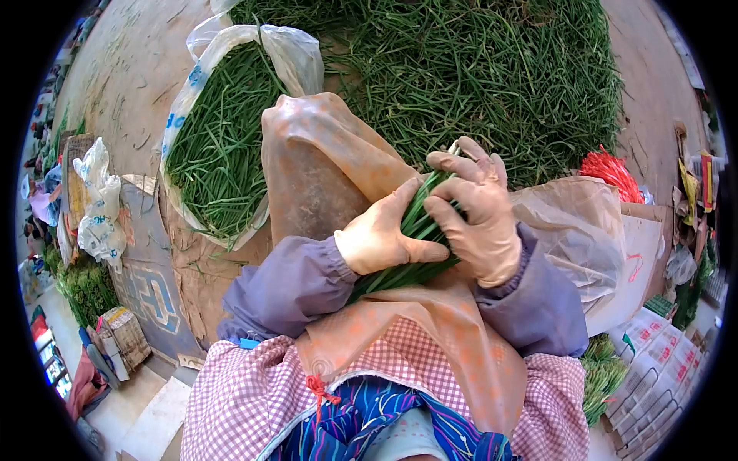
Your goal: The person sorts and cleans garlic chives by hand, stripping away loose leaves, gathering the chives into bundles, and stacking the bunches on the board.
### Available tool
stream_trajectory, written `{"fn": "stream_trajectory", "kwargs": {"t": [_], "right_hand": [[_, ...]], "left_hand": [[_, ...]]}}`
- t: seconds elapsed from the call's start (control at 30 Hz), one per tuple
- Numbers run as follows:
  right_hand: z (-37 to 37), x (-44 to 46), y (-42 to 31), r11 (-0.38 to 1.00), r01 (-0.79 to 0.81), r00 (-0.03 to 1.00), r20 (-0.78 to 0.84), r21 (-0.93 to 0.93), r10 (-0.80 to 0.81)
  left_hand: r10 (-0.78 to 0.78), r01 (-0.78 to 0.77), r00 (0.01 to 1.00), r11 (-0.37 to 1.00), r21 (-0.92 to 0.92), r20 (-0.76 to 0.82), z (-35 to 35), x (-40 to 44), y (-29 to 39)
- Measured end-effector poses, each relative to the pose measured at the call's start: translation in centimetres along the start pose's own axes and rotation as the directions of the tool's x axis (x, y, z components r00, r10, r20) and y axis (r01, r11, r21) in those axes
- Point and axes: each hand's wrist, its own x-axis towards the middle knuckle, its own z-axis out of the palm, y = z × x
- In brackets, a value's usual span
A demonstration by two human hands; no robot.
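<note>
Both hands wear pale, dirt-stained gloves. My left hand (384, 234) is wrapped round a bundle of long green stalks (419, 223), its thumb across the front. At the pale upper ends of the same bundle, my right hand (478, 211) has its fingers curled and pressed on the stalks. The bundle slants over my lap, its lower leaves passing under my left wrist. A translucent apron (400, 323) with orange spots lies beneath the hands and over my knee.
A large pile of loose green stalks (477, 77) lies ahead. An open plastic bag (223, 138) of greens stands at the left. Red strings (611, 175) and a plastic sheet (576, 230) are at the right. Stacked cartons (657, 376) sit lower right.
</note>
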Motion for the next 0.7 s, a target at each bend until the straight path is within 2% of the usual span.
{"fn": "stream_trajectory", "kwargs": {"t": [0.03,0.07,0.1,0.17,0.23,0.27,0.3,0.33,0.37,0.4,0.43,0.47,0.5,0.53,0.57,0.63,0.7], "right_hand": [[-0.9,0.4,0.5,0.984,0.054,0.998,-0.025,0.172,-0.05],[-2.3,0.6,0.3,0.875,-0.052,0.997,-0.022,0.481,0.072],[-3.7,0.6,0.2,0.663,-0.141,0.982,0.021,0.735,0.186],[-6.4,1.2,3.1,0.379,0.031,0.973,-0.115,0.925,0.201],[-9.9,1.4,6.2,0.157,0.265,0.926,-0.296,0.951,0.232],[-10.9,1.8,7.9,0.509,0.138,0.874,-0.346,0.85,0.342],[-11.5,2.1,9.6,0.769,-0.056,0.799,-0.432,0.637,0.417],[-11.5,2.0,10.9,0.892,-0.286,0.715,-0.541,0.351,0.443],[-9.8,1.7,12.8,0.871,-0.2,0.771,-0.477,0.448,0.422],[-7.8,2.0,9.4,0.799,-0.104,0.799,-0.429,0.592,0.421],[-7.0,1.6,7.4,0.834,-0.11,0.912,-0.278,0.54,0.3],[-6.9,1.5,5.0,0.87,-0.217,0.962,-0.053,0.444,0.267],[-6.4,1.6,4.2,0.93,-0.247,0.968,0.115,0.273,0.223],[-5.0,1.6,4.2,0.996,-0.085,0.992,0.091,-0.031,0.088],[-3.9,1.7,3.9,1.0,-0.023,1.0,0.019,-0.005,0.023],[-2.7,1.9,4.7,0.998,-0.063,0.998,-0.023,0.028,0.064],[-2.9,2.1,5.3,0.986,-0.096,0.99,-0.093,0.138,0.11]], "left_hand": [[0.009,-0.003,0.999,0.992,-0.129,0.046,-0.4,-0.1,0.2],[0.03,-0.006,0.995,0.967,-0.255,0.093,-0.6,-0.1,0.5],[0.022,0.004,0.995,0.964,-0.266,0.094,-0.7,-0.1,0.5],[-0.001,0.029,0.995,0.957,-0.288,0.097,-0.6,-0.2,0.4],[0.046,-0.018,0.994,0.964,-0.266,0.096,-0.5,0.0,-0.3],[0.046,-0.019,0.994,0.968,-0.249,0.1,-0.5,0.0,-0.4],[0.044,-0.019,0.993,0.973,-0.23,0.107,-0.5,0.1,-0.6],[0.066,-0.05,0.995,0.982,-0.182,0.08,-0.3,0.0,-0.9],[0.094,-0.087,0.994,0.987,-0.133,0.048,-0.1,0.0,-1.2],[0.118,-0.116,0.993,0.989,-0.086,0.013,0.0,0.0,-1.3],[0.105,-0.105,0.994,0.993,-0.05,0.001,0.1,0.1,-1.2],[0.088,-0.088,0.996,0.996,-0.014,-0.009,0.2,0.0,-0.8],[0.069,-0.069,0.997,0.997,0.024,-0.015,0.3,0.0,-0.6],[0.073,-0.072,0.997,0.997,0.041,-0.028,0.4,-0.1,-0.7],[0.081,-0.079,0.996,0.995,0.059,-0.04,0.5,-0.1,-0.7],[0.084,-0.081,0.996,0.994,0.07,-0.037,0.6,-0.1,-0.5],[0.068,-0.067,0.998,0.996,0.053,-0.01,0.5,-0.2,-0.2]]}}
